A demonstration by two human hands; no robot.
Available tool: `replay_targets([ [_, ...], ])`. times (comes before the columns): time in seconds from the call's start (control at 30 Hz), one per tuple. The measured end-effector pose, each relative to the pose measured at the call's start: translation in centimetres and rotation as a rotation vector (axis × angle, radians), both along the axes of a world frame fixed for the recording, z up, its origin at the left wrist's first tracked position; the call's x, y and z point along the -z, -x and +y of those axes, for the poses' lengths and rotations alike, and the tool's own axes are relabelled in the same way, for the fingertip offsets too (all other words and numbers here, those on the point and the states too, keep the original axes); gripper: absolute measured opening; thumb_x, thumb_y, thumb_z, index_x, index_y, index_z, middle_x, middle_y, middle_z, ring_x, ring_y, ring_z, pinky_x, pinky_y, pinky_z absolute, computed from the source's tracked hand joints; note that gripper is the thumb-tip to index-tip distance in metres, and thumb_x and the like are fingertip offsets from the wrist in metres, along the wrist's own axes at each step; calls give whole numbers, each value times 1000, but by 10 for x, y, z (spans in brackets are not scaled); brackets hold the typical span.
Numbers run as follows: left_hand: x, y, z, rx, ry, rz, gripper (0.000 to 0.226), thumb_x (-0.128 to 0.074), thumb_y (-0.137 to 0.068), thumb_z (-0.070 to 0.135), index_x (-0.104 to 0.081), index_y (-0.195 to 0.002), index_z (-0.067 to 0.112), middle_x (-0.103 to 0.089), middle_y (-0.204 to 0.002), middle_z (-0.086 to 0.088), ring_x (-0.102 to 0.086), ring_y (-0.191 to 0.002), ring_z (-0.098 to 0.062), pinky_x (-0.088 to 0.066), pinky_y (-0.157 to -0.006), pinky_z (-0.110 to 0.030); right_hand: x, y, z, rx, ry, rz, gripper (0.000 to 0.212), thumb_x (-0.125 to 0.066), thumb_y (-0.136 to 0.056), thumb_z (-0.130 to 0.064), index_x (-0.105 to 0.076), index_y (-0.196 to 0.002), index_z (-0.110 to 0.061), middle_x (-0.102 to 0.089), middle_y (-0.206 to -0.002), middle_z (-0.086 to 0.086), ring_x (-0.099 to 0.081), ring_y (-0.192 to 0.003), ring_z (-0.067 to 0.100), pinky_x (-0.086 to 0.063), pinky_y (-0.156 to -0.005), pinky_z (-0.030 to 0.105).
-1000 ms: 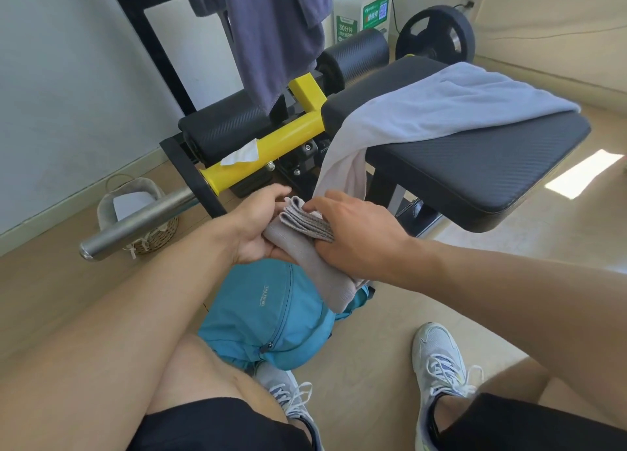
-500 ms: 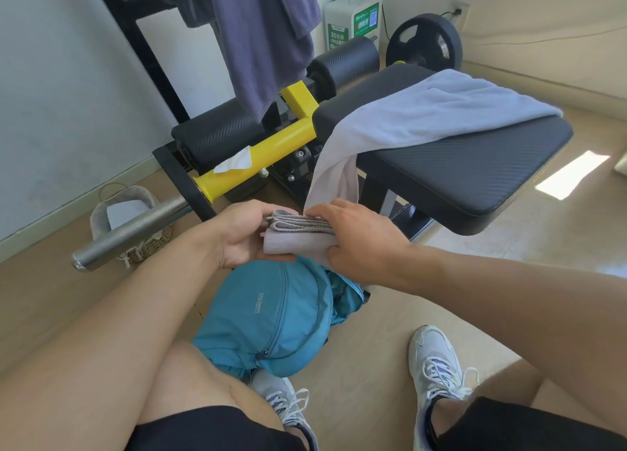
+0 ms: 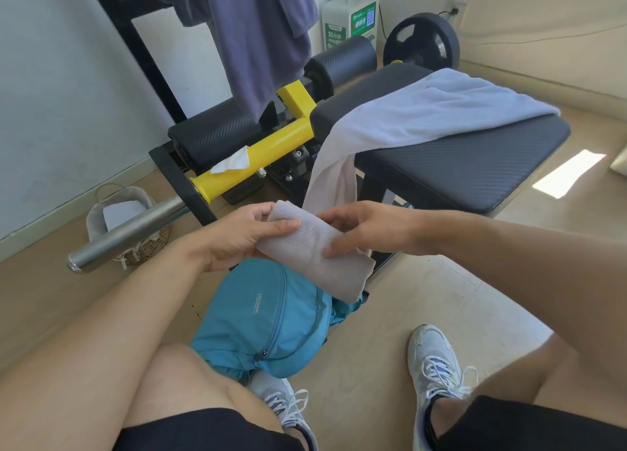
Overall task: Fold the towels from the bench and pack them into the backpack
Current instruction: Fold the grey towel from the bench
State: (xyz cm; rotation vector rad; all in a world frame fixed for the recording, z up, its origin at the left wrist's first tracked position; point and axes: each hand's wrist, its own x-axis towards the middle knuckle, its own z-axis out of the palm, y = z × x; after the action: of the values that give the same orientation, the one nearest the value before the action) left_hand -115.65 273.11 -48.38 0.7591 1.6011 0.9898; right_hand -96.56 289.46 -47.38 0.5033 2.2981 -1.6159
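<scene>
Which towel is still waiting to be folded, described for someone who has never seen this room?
Find the black padded bench with the yellow frame. The unfolded towel lies across its pad, one end hanging off the near edge. It is pale and spread out, unlike the small grey folded towel held above the teal backpack.

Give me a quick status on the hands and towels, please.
Left hand and right hand both grip the folded towel above the backpack. Second towel unfolded on bench. Nothing in the way.
</scene>
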Motion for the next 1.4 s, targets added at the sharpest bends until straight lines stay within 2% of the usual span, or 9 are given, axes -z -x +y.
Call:
replay_targets([
  [0.1,-1,1,1,-16,-9,-50,68,-85,-71,39,-64,-129,12,-73,-120,-7,-71,-105,-17,-59,-76,-27,3,-2,0,-62,-66,-57,68,-74,-82,-55,-52,-141,-31,-63,-129,-12,-60,-120,11,-51,-104,33],
  [0.23,0,-1,3,-20,50,-49,81,-92,-64,45,-64,-131,9,-73,-122,-10,-71,-103,-19,-60,-81,-32,2,-3,-2,-117,-317,-31,59,-76,-82,-51,-59,-134,-27,-65,-121,-11,-63,-110,11,-54,-94,24],
  [0.37,-2,-6,8,-148,106,-40,59,-78,-86,38,-61,-133,6,-70,-128,-15,-71,-102,-21,-61,-74,-32,-1,-1,-3,-107,-466,64,55,-75,-83,-52,-64,-130,-26,-70,-113,-11,-65,-99,10,-54,-86,24],
  [0.5,-5,-8,7,-178,103,-41,23,-60,-101,28,-71,-118,19,-73,-122,-8,-72,-99,-18,-61,-70,-29,-3,0,-3,-114,-500,51,55,-53,-94,-59,-66,-119,-12,-70,-109,7,-65,-98,25,-55,-89,46],
  [0.7,-8,-12,3,-157,53,-19,12,-54,-103,35,-65,-107,31,-57,-114,-4,-58,-97,-22,-55,-62,-29,5,-2,-8,-60,-396,8,49,-38,-104,-51,-63,-128,-16,-66,-111,1,-64,-102,17,-53,-84,29],
  [0.83,-6,-21,10,-181,50,169,33,-50,-102,51,-54,-76,31,-57,-90,1,-57,-81,-15,-41,-61,-25,4,-2,-11,7,-261,2,48,-35,-106,-46,-59,-137,-19,-62,-119,-8,-59,-110,11,-49,-96,25],
  [0.97,-3,-19,14,-227,14,232,44,-50,-103,33,-48,-60,24,-52,-69,8,-49,-69,-14,-31,-62,-31,0,-3,-10,52,-136,14,49,-36,-103,-51,-59,-138,-25,-62,-120,-14,-57,-114,9,-46,-101,27],
  [1.2,-7,-21,12,-211,30,310,15,-64,-79,38,-52,-72,31,-65,-100,-11,-55,-88,-25,-40,-70,-39,-1,-3,0,16,5,-53,65,-51,-79,-67,-71,-120,-21,-72,-116,3,-68,-110,21,-58,-95,37],
  [1.4,-7,-30,22,-138,-14,420,20,-57,-77,50,-50,-86,33,-68,-115,-16,-60,-113,-35,-44,-101,-57,6,-3,-6,52,199,-201,62,-55,-71,-71,-65,-111,-25,-70,-120,5,-67,-112,20,-53,-102,38],
])
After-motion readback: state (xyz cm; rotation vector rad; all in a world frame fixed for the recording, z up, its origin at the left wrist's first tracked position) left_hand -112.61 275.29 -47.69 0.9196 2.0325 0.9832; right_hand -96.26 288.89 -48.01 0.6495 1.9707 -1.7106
